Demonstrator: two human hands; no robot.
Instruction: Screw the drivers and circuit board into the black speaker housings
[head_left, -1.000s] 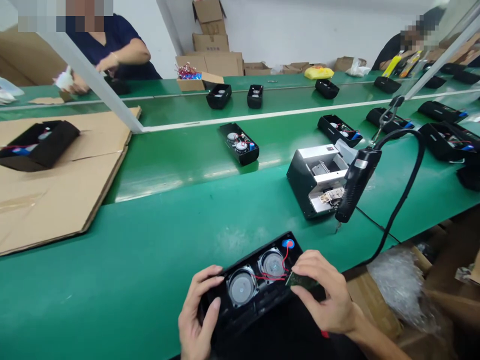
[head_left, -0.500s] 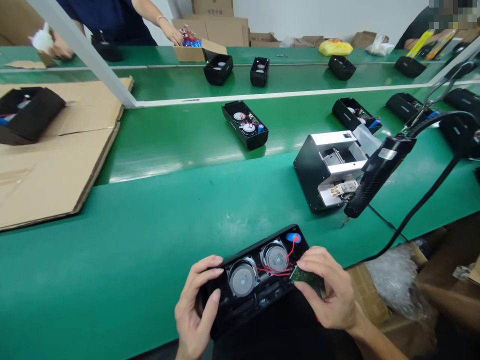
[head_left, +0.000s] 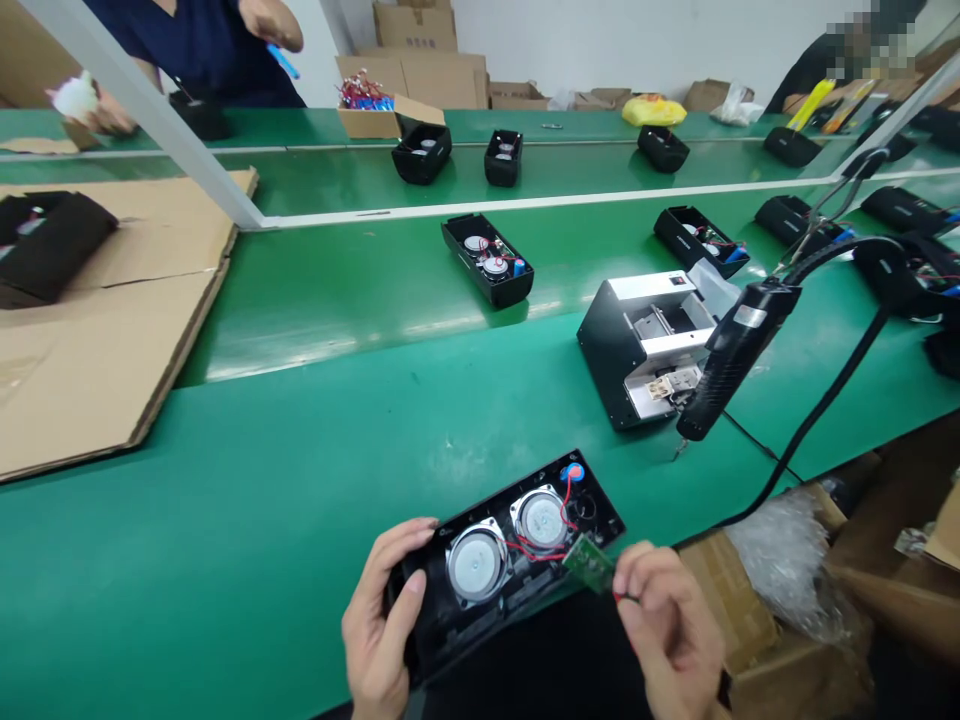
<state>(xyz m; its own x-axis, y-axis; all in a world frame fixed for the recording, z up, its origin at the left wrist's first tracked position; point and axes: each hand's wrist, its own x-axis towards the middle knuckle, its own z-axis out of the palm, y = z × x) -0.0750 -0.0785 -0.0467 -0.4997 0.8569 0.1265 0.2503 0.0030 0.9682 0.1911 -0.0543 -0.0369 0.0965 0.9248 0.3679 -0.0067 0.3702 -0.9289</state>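
My left hand [head_left: 386, 620] is wrapped round the left end of a black speaker housing [head_left: 480, 640], fingers behind it and thumb over the near rim. Inside sit two round speaker drivers [head_left: 478, 567] with red wires, and a blue cylinder with a red end [head_left: 572, 473] in the far right corner. My right hand [head_left: 671, 620] pinches the right end of a small green circuit board [head_left: 589, 563], which is tilted over the housing's near right edge. Red wires run from the board to the drivers. A bit of red and black shows at my right fingertips; what it is I cannot make out.
Beyond the housing, a black and silver machine [head_left: 637, 350] stands on the green bench [head_left: 300, 480]. A black electric screwdriver [head_left: 739, 360] hangs beside it. Cardboard [head_left: 90, 360] lies at left. More housings [head_left: 491, 260] stand along the line. Two other people are across the bench.
My right hand has shifted to the board's right end, exposing more of the board. The housing has moved slightly left in view. Across the bench, a person's hand has lifted from the carton holding something blue.
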